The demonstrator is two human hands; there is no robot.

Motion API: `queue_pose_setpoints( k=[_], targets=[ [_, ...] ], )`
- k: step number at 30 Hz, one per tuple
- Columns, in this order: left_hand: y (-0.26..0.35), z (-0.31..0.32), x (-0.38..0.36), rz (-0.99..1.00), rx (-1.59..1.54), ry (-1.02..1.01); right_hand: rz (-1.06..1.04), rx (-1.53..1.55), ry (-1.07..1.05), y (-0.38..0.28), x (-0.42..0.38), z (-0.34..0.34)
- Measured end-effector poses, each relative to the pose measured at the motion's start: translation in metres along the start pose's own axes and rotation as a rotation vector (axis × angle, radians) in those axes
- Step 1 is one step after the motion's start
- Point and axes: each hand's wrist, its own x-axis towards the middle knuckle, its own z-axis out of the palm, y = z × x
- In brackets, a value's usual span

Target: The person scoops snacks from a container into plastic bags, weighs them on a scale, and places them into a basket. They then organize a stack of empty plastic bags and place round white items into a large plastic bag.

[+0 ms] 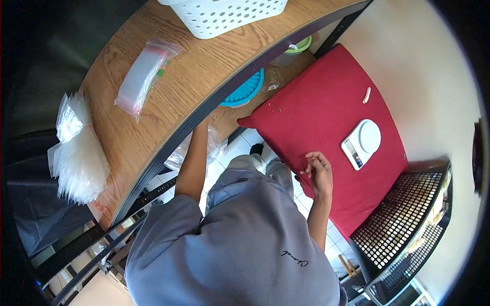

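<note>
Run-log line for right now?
left hand: hidden behind tabletop edge | right hand: fingers loosely bent, near red surface edge | scale: on red surface

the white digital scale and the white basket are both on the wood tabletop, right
Not quite: the head view shows the white digital scale on the red cloth, not the wood tabletop. The white basket is on the tabletop.

In brown, grained wood with a smooth, faint sheen: worktop (178, 86). In plastic: white perforated basket (232, 20), smooth; packet of bags (140, 76), clear and glossy; bundled sleeves (81, 158), translucent, crinkled, shiny; blue lid (247, 92), ribbed; black crate (393, 219), open-meshed; white scale (357, 145), smooth, apparently plastic. In matt cloth: red cover (316, 112), lightly creased; grey shirt (245, 239), soft-looking. In glossy white tile: floor (236, 147).
</note>
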Motion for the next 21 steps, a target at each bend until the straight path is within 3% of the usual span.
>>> queue_pose_setpoints(
  k=[4,6,7,9,13,19,21],
  targets=[
    [-0.022,0.01,0.01,0.053,0.057,-0.003,0.012,0.033,0.018,0.008,-0.005,0.001],
    [-0.031,0.014,0.013,-0.019,-0.014,-0.041,0.009,0.048,0.035,0.009,-0.01,0.001],
    [-0.005,0.023,-0.001,-0.013,-0.017,-0.053,0.011,0.048,0.04,0.008,-0.013,0.001],
    [0.07,0.042,-0.046,-0.364,-0.405,0.05,0.004,0.055,0.055,0.011,-0.021,-0.005],
    [0.067,0.062,-0.033,-0.268,-0.529,-0.005,-0.018,0.106,0.07,0.023,-0.038,-0.021],
    [0.095,0.053,-0.041,-0.448,-0.211,-0.254,-0.038,0.103,0.158,0.048,-0.081,-0.052],
    [0.085,0.038,-0.06,-0.391,-0.256,-0.158,-0.037,0.115,0.192,0.068,-0.1,-0.063]
  ],
)
